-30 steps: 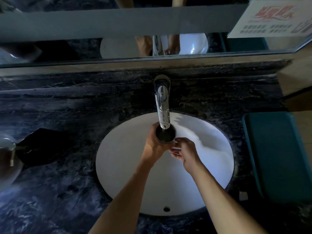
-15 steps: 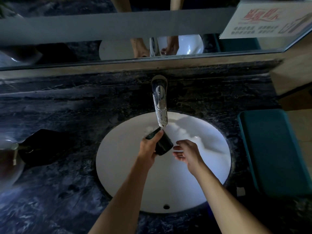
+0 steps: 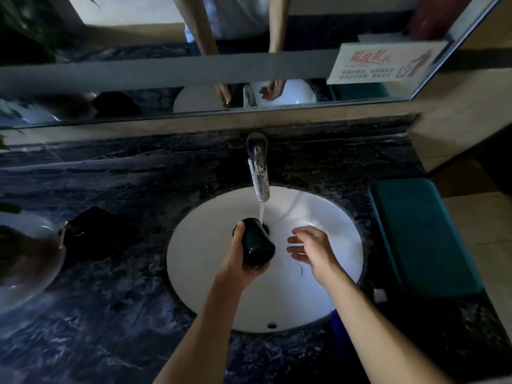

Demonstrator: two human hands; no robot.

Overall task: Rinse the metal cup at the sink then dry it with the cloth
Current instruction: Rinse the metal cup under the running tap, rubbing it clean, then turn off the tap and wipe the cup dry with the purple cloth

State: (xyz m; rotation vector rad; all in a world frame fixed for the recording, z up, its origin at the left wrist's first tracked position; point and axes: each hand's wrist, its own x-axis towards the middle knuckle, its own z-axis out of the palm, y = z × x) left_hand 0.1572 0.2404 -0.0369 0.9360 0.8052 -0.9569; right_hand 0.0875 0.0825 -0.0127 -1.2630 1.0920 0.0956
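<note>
The metal cup (image 3: pixel 256 246) looks dark and glossy; it lies tipped with its mouth pointing away from me, base toward me, over the white sink basin (image 3: pixel 327 217). My left hand (image 3: pixel 240 263) grips it from the left and below. Water runs from the chrome faucet (image 3: pixel 259 173) and falls by the cup's far rim. My right hand (image 3: pixel 313 249) hovers to the right of the cup, fingers spread, holding nothing. A dark cloth (image 3: pixel 97 231) lies crumpled on the counter to the left of the basin.
The counter (image 3: pixel 110 314) is dark veined marble. A teal rectangular pad (image 3: pixel 424 236) sits right of the basin. A second white basin (image 3: pixel 25 261) shows at the far left edge. A mirror (image 3: pixel 166 73) with a paper notice (image 3: pixel 385 65) runs along the back wall.
The cup went from upright under the spout to tipped over, mouth away from me, and lower in the basin. My right hand let go of it and drew off to the right.
</note>
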